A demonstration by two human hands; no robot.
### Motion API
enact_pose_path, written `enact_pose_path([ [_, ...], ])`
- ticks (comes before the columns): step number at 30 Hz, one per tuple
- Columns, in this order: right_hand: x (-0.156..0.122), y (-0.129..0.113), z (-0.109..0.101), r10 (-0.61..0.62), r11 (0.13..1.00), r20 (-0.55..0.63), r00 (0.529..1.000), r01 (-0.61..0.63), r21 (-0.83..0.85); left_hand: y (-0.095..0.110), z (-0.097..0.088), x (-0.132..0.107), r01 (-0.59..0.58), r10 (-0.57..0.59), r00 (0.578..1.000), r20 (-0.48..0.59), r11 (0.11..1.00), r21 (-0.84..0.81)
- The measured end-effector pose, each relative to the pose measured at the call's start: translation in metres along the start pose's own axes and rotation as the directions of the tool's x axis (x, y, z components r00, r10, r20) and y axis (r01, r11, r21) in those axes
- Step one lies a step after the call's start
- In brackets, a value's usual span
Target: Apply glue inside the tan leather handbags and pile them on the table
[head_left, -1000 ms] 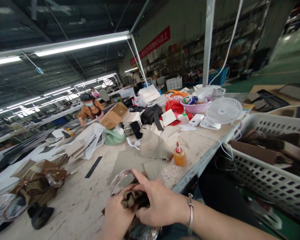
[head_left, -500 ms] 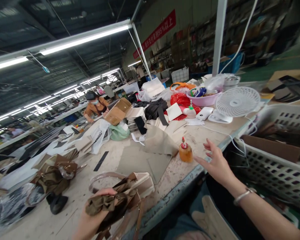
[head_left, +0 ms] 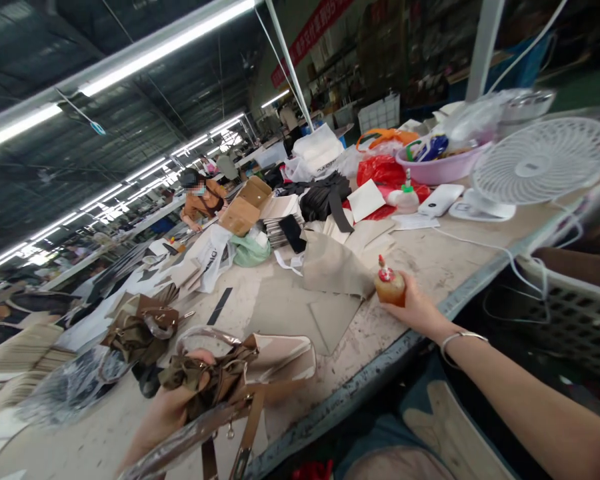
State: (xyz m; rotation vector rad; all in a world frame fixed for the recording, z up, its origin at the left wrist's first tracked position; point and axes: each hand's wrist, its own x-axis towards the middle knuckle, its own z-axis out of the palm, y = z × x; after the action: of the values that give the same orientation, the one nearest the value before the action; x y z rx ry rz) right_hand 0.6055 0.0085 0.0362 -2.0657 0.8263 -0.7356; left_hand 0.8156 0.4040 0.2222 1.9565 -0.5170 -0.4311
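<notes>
My left hand grips a brown and beige handbag by its bunched olive-brown fabric. The bag lies tilted over the table's near edge, and its straps, partly in clear plastic wrap, hang toward me. My right hand, with a bangle at the wrist, is closed around a small glue bottle of amber liquid with a red and white nozzle top. The bottle is upright at the table's right side; whether its base still touches the table I cannot tell. Flat grey-beige sheets lie between the two hands.
A second brown bag and plastic wrap lie at the left. Farther back are a cardboard box, black fabric, a pink basin and a white fan with its cord. A perforated crate stands right of the table.
My right hand has reached left and closed around the glue bottle. The handbag in my left hand has turned somewhat, showing more of its straps. The view has shifted.
</notes>
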Motion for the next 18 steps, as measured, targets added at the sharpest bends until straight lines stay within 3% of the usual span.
enact_pose_path([
  [3, -0.001, -0.001, 0.000, -0.058, 0.998, -0.019, 0.998, 0.058, -0.010, 0.004, 0.005, 0.010, 0.181, -0.153, 0.980, 0.126, 0.949, -0.258],
  [7, -0.009, -0.013, -0.009, -0.230, 0.971, -0.013, 0.973, 0.229, -0.069, 0.011, 0.012, 0.015, 0.207, -0.162, 0.971, 0.175, 0.937, -0.280],
  [11, -0.030, -0.026, -0.026, -0.347, 0.932, 0.011, 0.938, 0.346, -0.108, 0.016, 0.013, 0.015, 0.146, -0.118, 0.949, 0.292, 0.986, -0.076],
  [15, -0.048, -0.033, -0.044, -0.529, 0.845, 0.084, 0.845, 0.533, -0.040, 0.014, 0.007, 0.019, -0.035, -0.028, 0.931, 0.365, 0.986, 0.165],
  [18, -0.057, -0.038, -0.053, -0.583, 0.809, 0.125, 0.803, 0.587, -0.001, 0.011, 0.007, 0.025, 0.006, -0.103, 0.884, 0.456, 0.978, 0.209],
])
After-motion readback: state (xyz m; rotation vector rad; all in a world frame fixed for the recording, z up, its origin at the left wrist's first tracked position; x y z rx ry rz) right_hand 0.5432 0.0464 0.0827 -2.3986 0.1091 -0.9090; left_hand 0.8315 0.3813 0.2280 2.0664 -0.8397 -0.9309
